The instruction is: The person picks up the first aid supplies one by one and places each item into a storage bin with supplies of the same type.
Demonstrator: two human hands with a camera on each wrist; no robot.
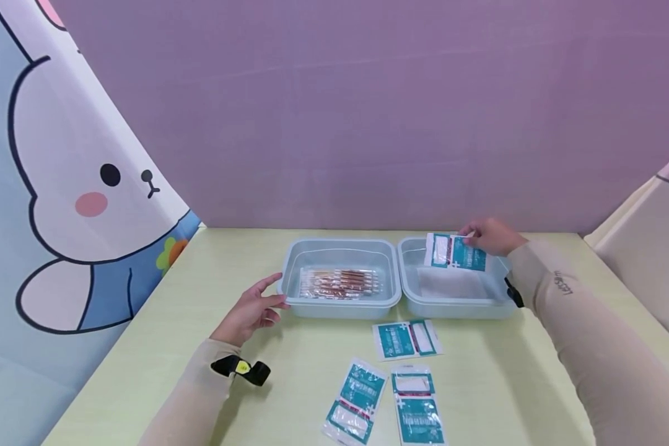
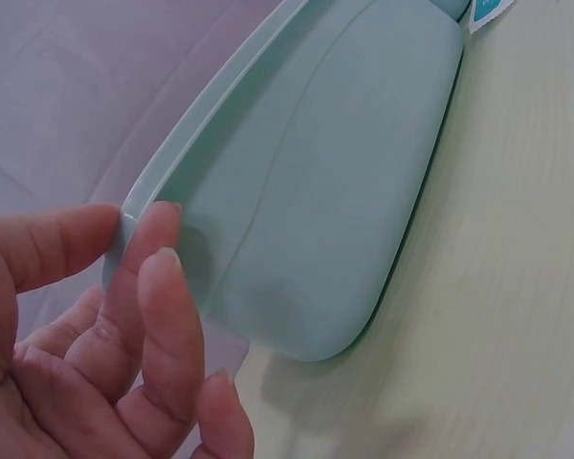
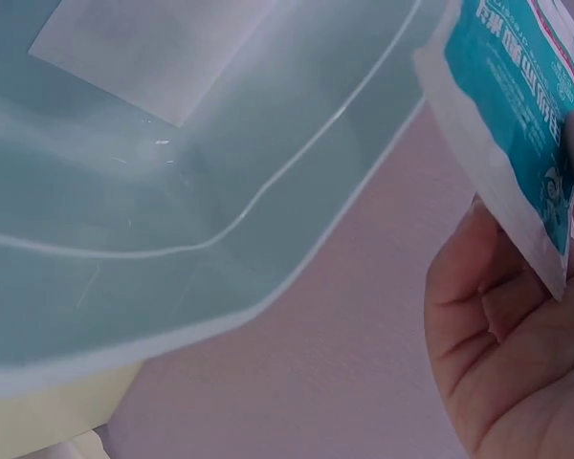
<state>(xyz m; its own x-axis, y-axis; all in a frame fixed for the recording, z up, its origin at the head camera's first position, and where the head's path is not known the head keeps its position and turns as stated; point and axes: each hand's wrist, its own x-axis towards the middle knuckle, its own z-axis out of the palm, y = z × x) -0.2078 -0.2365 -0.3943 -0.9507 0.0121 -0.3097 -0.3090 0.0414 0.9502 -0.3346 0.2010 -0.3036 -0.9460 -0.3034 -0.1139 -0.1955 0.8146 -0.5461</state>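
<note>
Pale blue backdrop [image 1: 11, 384] with a white cartoon rabbit [image 1: 83, 186] fills the far left of your view, then comes a mauve wall [image 1: 368, 124] behind a light yellow surface [image 1: 173, 310]. From the left, your arm reaches in wearing a beige sleeve with a black wrist strap [image 1: 223, 365]. Your left grip [image 1: 251, 313] is closed on a corner of the left tray [image 1: 340, 310], thumb and finger pinching its rim, as your left wrist view shows close up. This light blue tray sits flat, and clear packs of reddish-brown sticks [image 1: 342, 284] lie in it. Nearer you, on the surface, are three teal-and-white packets: the slanted packet [image 1: 355, 401] furthest left, the crosswise packet [image 1: 407, 339] just in front of the trays, and the lengthwise packet [image 1: 419, 404] below that one. Just beside the left tray stands the right tray [image 1: 457, 310], a matching one with a pale flat sheet [image 1: 451, 282] on its bottom. Above its far side you have the raised packet [image 1: 451, 253], pinched by its right end in your right grip [image 1: 493, 237]. Past that, your right sleeve [image 1: 563, 316] carries dark lettering, and cream cloth [image 1: 647, 248] hangs at the far right.
</note>
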